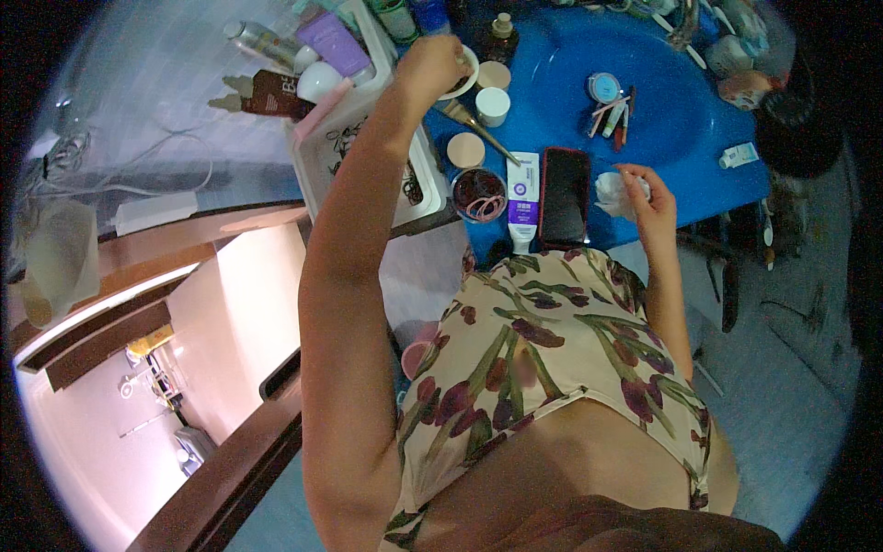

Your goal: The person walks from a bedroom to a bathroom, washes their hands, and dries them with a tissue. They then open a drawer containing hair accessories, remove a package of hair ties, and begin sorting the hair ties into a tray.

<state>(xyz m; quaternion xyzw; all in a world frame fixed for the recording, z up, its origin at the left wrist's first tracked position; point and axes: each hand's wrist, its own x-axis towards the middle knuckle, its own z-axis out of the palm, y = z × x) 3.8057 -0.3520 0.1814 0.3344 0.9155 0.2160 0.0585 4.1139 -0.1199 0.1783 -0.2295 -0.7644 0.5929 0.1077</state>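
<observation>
My left hand (436, 67) reaches to a white-rimmed round container (470, 77) at the back of the blue basin counter (717, 186); its fingertips are partly hidden, so any hold is unclear. In my right hand (652, 200) is a crumpled white tissue or cotton wad (614, 194), above the front edge. Between the hands lie a dark phone in a red case (564, 196), a white and purple tube (524, 196) and a brush (483, 131). Beside them are a white-lidded jar (492, 105), a beige round lid (465, 150) and a clear round tub with pink bands (478, 196).
A white tray (431, 186) at the left holds dark hair ties. Bottles and a purple tube (334, 45) crowd the back left. In the basin (662, 76) lie a blue-lidded jar (604, 88) and several small sticks or tubes. A small tube (739, 156) lies at the right edge.
</observation>
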